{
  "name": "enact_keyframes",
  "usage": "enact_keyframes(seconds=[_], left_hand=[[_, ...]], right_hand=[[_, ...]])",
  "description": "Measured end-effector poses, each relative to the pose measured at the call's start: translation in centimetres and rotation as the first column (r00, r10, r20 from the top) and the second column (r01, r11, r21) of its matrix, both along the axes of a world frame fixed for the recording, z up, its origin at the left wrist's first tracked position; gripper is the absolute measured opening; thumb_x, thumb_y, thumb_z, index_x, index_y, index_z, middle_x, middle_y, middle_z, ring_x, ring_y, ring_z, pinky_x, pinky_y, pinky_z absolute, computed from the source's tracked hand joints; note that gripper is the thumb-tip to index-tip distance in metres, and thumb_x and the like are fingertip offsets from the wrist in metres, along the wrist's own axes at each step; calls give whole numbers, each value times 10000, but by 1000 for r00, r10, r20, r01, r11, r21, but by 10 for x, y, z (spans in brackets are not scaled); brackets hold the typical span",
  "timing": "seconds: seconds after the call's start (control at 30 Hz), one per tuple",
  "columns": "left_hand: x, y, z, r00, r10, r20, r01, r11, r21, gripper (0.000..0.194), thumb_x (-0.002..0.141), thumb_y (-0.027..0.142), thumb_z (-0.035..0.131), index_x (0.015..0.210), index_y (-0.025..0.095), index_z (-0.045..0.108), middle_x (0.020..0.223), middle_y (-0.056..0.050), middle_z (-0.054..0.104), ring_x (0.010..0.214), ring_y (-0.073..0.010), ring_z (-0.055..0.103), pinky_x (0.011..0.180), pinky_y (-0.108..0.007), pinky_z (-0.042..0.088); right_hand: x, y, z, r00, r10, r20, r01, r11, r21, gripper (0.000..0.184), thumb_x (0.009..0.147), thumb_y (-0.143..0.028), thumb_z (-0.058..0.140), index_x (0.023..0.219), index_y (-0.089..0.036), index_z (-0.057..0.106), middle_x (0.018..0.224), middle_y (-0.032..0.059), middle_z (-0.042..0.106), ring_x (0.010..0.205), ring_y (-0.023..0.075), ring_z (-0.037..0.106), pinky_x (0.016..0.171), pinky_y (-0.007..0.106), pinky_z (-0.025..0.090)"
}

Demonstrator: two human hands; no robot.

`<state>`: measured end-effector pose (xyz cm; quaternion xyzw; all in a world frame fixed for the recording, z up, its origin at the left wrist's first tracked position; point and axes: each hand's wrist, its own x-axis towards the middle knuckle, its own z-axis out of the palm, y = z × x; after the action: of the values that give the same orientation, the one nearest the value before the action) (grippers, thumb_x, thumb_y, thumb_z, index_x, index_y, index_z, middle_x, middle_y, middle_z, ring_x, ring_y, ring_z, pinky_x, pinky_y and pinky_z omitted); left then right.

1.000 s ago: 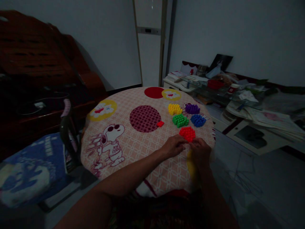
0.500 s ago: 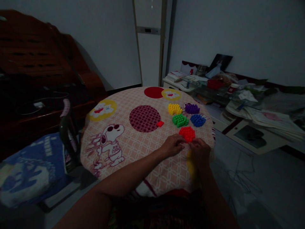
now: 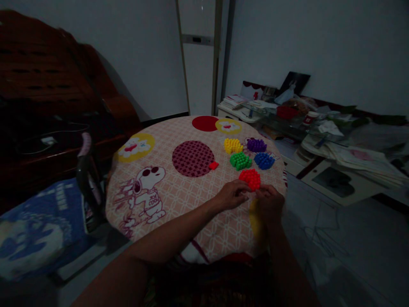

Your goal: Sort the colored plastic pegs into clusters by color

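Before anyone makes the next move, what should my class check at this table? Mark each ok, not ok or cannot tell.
1. Left hand at the red cluster: ok.
2. Right hand at its near edge too: ok.
3. Firm grip: cannot tell, too dark.
4. Small red piece with the red cluster: not ok, lies apart.
5. Green cluster clear of the yellow cluster: cannot tell.
6. Blue cluster out of the hands: ok.

Wooden bench (image 3: 41, 76) — dark red-brown, blue-covered chair (image 3: 47, 226), cluttered glass-shelved cabinet (image 3: 338, 179) — right
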<state>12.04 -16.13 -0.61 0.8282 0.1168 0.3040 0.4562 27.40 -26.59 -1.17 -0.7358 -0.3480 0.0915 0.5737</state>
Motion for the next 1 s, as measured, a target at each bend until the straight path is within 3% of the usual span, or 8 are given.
enact_keyframes(seconds=[0.37,0.5,0.6,0.7,0.77,0.9,1.0], left_hand=[[0,-2,-2,1000,17,-17,-16,999,48,300,826,257,702,1112,183,754,1231,-119,688,985,-199,667,774,-285,532],[-4,2,3,992,122,-43,-118,990,75,236,842,235,673,1055,183,760,1056,-86,719,890,-176,664,778,-284,532],[-11,22,8,941,336,-45,-323,929,181,210,860,186,615,1024,172,746,976,-79,710,894,-182,653,849,-315,534],[-22,55,9,851,524,-14,-490,804,337,311,857,134,584,1144,150,703,1188,-133,683,1129,-235,611,1028,-391,483],[-28,75,8,807,587,-59,-516,751,413,284,877,149,572,1130,144,699,1239,-152,662,1197,-260,577,1081,-433,446],[-36,93,10,780,576,-247,-428,777,461,206,927,192,524,886,155,722,1020,-128,710,1026,-249,637,1010,-411,482],[-37,84,16,769,610,-190,-506,763,402,240,954,223,504,1029,169,726,1033,-110,733,1010,-233,662,973,-362,497]], right_hand=[[-1,2,2,999,2,-45,-1,1000,25,286,664,-428,691,820,-188,698,743,70,746,617,221,676,562,312,512],[0,1,3,1000,-25,-3,25,1000,-5,289,657,-429,689,819,-191,701,752,78,752,644,234,689,566,317,522],[0,-1,3,999,-29,-14,29,1000,-7,299,651,-410,683,847,-187,707,781,87,760,640,236,694,557,315,522],[-2,-3,5,998,-26,-57,26,1000,8,315,668,-421,664,870,-183,700,768,92,758,618,237,691,521,308,505],[-3,-4,6,997,-38,-61,38,999,11,312,683,-434,656,864,-183,696,727,88,749,590,236,681,498,305,493],[-6,-4,8,996,-50,-75,51,999,16,301,696,-436,647,856,-185,692,677,74,736,533,226,656,468,303,479],[-6,-3,8,996,-44,-81,46,999,16,297,695,-436,641,849,-186,691,649,64,724,537,231,658,476,309,487]])
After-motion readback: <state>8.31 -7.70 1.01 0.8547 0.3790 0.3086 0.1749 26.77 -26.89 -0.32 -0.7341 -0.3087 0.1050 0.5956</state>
